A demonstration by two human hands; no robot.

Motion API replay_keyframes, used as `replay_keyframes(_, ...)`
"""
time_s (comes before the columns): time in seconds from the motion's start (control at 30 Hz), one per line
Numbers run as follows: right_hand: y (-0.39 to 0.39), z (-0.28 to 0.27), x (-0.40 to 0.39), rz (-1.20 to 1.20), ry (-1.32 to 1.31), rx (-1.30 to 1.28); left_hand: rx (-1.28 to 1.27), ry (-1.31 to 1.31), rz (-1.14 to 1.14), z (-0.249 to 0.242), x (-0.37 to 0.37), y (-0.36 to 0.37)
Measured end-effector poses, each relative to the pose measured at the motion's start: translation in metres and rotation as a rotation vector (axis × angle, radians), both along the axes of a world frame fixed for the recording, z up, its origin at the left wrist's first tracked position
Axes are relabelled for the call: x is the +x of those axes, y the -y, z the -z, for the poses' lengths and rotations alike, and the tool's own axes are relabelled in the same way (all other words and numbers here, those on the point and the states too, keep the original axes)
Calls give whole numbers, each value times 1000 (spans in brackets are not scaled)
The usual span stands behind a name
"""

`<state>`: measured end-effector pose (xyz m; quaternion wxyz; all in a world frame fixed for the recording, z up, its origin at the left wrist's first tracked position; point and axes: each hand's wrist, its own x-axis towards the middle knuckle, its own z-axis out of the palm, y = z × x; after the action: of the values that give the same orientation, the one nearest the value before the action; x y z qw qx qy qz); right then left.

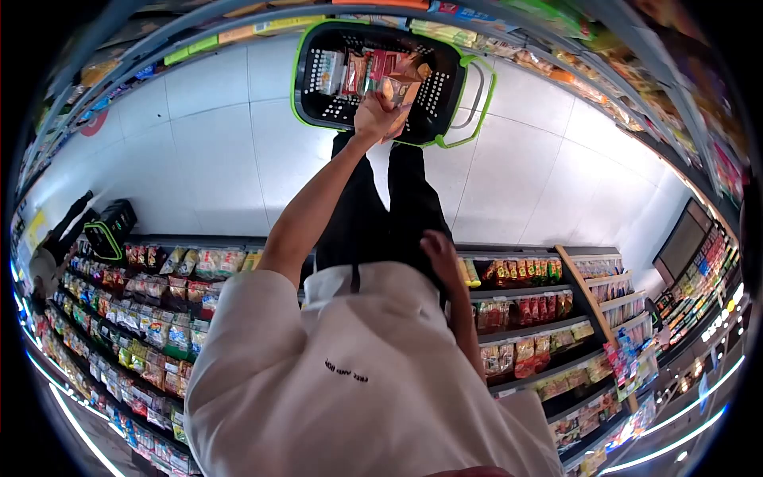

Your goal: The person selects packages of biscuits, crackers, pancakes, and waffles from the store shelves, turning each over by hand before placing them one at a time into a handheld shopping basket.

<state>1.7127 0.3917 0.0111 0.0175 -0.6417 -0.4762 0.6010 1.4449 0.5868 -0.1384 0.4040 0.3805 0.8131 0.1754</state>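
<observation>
My left hand (pixel 377 116) reaches down over a black shopping basket (pixel 442 75) with a green rim. Its fingers are closed on a brown and orange snack package (pixel 404 78) that lies over the basket's near side. Beside that package in the basket are a dark red package (pixel 383 63), a reddish-brown packet (pixel 355 74) and a pale packet (pixel 327 71). My right hand (pixel 435 250) hangs close to my right thigh, blurred and in shadow, away from the basket.
Pale floor tiles (pixel 207 159) surround the basket, its handle (pixel 477 103) folded out to the right. Packed snack shelves (pixel 151 318) stand behind me, and another shelf (pixel 540 60) runs past the basket. At far left is another person (pixel 46 266) near a second basket (pixel 111 230).
</observation>
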Motion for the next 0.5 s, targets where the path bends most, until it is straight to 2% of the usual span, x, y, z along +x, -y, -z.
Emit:
replay_keyframes(0.07,11,13,1,-19,41,-69,-61,6,32,45,10,0)
replay_keyframes(0.13,21,25,-1,348,-57,-350,-110,-18,84,97,20,-3)
replay_keyframes(0.23,27,39,-6,419,-13,-388,-185,1,86,151,33,-8)
replay_keyframes(0.37,33,48,1,473,52,-412,-154,-90,169,228,48,-4)
replay_keyframes(0.43,27,47,-2,644,47,-424,-232,-34,152,252,54,-7)
replay_keyframes(0.5,35,55,0,699,25,-435,-235,-80,166,276,61,-17)
